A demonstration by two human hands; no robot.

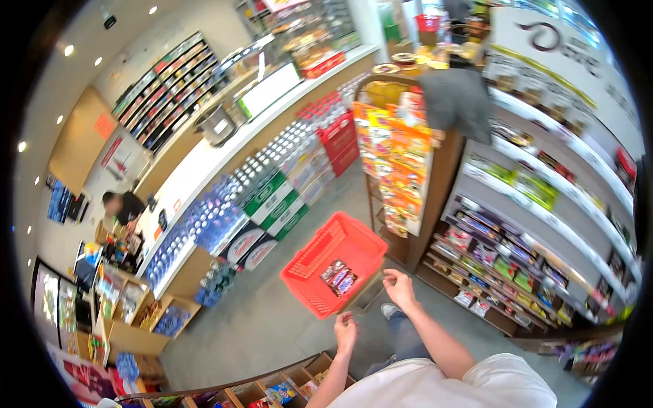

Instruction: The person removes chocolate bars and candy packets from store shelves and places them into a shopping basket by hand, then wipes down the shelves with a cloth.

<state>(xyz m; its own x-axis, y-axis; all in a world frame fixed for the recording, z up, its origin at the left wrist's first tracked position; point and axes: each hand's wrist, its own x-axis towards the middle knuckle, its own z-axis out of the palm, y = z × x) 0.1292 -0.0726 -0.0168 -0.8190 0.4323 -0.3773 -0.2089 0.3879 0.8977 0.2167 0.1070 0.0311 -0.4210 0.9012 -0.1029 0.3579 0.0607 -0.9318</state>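
Note:
A red plastic basket (304, 277) with slotted sides stands in front of me, tilted in the view. Inside lie a few dark snack packs (338, 277), one with a blue and purple print. My left hand (345, 331) is just off the basket's near corner, fingers loosely curled, with nothing visible in it. To the right, my right hand (400, 287) hovers beside the basket's right edge, its fingers bent and a little apart, holding nothing. Neither hand appears to grip the rim.
Bottle packs (272, 194) line the long counter (238, 139) at left. A person (126, 211) stands behind it. An orange snack rack (394, 163) and stocked shelves (503, 238) are at right. Candy bins (282, 391) sit below me. Grey floor (211, 333) shows left of the basket.

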